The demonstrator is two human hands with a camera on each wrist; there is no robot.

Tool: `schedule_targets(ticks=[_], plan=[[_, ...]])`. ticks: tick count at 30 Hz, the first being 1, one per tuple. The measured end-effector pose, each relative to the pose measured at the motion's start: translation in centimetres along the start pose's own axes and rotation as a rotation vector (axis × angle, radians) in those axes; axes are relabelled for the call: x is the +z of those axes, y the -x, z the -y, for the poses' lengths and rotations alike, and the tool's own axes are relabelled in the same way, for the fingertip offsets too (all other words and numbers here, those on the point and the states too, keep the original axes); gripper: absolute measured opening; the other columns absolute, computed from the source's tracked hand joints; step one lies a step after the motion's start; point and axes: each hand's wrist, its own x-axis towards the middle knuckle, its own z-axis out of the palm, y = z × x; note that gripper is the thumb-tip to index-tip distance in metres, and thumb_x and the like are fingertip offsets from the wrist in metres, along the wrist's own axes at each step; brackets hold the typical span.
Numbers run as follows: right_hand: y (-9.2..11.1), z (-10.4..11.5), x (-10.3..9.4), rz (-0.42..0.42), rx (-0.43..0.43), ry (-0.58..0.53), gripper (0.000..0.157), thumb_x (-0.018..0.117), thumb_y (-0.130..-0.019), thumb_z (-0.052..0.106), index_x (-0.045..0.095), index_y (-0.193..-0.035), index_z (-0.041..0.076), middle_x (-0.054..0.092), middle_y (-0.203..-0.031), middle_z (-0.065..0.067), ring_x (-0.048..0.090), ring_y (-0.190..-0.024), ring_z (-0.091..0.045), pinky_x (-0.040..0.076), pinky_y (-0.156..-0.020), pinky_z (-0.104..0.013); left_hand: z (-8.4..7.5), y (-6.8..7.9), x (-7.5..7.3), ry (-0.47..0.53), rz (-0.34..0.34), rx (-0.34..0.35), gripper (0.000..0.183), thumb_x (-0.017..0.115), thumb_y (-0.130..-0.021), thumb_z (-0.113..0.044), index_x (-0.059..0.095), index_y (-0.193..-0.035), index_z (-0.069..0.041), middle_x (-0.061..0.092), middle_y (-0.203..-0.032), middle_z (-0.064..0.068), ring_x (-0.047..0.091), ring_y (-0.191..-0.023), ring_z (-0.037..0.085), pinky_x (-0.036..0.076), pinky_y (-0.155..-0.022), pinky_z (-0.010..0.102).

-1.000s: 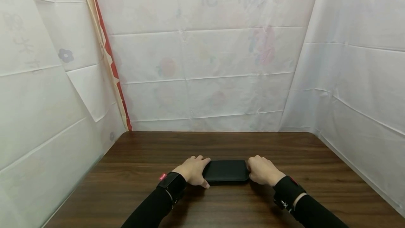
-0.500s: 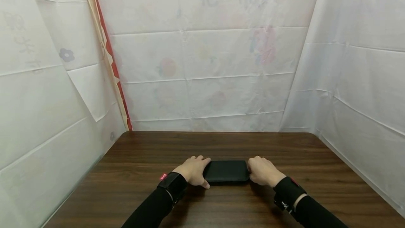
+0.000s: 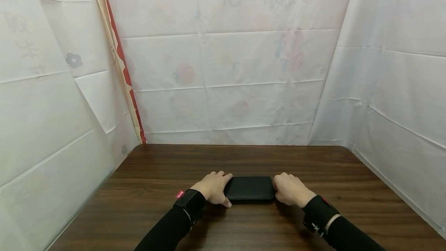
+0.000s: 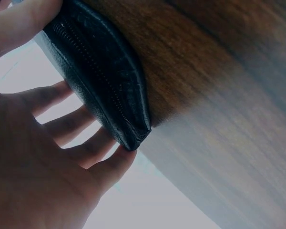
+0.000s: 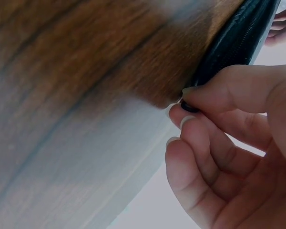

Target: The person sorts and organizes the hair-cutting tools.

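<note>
A black leather-look zip pouch (image 3: pixel 249 188) lies flat on the table between my hands. My left hand (image 3: pixel 212 189) holds its left end, with the thumb at the near side and the fingers at the far side. In the left wrist view the zipper (image 4: pixel 97 71) runs along the edge of the pouch and its teeth look closed there. My right hand (image 3: pixel 290 189) is at the right end. Its thumb and index finger pinch a small dark piece (image 5: pixel 189 107) at the pouch's corner, seemingly the zipper pull; the fingertips hide most of it.
The dark wood-grain table (image 3: pixel 156 166) extends around the pouch. White printed sheeting (image 3: pixel 223 69) stands behind it and along both sides. A red-and-cream strip (image 3: pixel 122 65) runs down the left corner. Black wrist bands (image 3: pixel 191 204) sit on both arms.
</note>
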Motion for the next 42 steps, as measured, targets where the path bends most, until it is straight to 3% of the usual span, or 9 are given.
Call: schedule_targets(ticks=[9, 25, 42], plan=[[0.27, -0.16, 0.0, -0.038, -0.047, 0.004, 0.051, 0.064, -0.083, -0.009, 0.03, -0.06, 0.022, 0.019, -0.056, 0.007, 0.023, -0.048, -0.009, 0.02, -0.051, -0.029, 0.15, -0.18, 0.07, -0.017, -0.002, 0.012, 0.091, 0.085, -0.081, -0.047, 0.043, -0.155, -0.014, 0.05, -0.147, 0.011, 0.05, -0.129, 0.035, 0.042, -0.106, 0.046], [0.49, -0.16, -0.15, -0.027, -0.066, -0.031, 0.053, 0.061, -0.082, -0.01, 0.025, -0.062, 0.022, 0.014, -0.058, 0.007, 0.016, -0.051, -0.009, 0.017, -0.052, -0.029, 0.07, -0.09, 0.0, -0.011, -0.002, 0.008, 0.091, 0.085, -0.081, -0.046, 0.043, -0.155, -0.013, 0.049, -0.149, 0.012, 0.049, -0.131, 0.035, 0.041, -0.107, 0.047], [0.65, -0.24, -0.06, -0.03, -0.078, -0.032, 0.05, 0.061, -0.081, -0.01, 0.027, -0.061, 0.022, 0.015, -0.058, 0.007, 0.018, -0.051, -0.009, 0.018, -0.052, -0.029, 0.11, -0.24, 0.01, -0.001, 0.005, 0.004, 0.091, 0.085, -0.081, -0.046, 0.042, -0.155, -0.013, 0.048, -0.149, 0.013, 0.048, -0.132, 0.036, 0.042, -0.107, 0.048]])
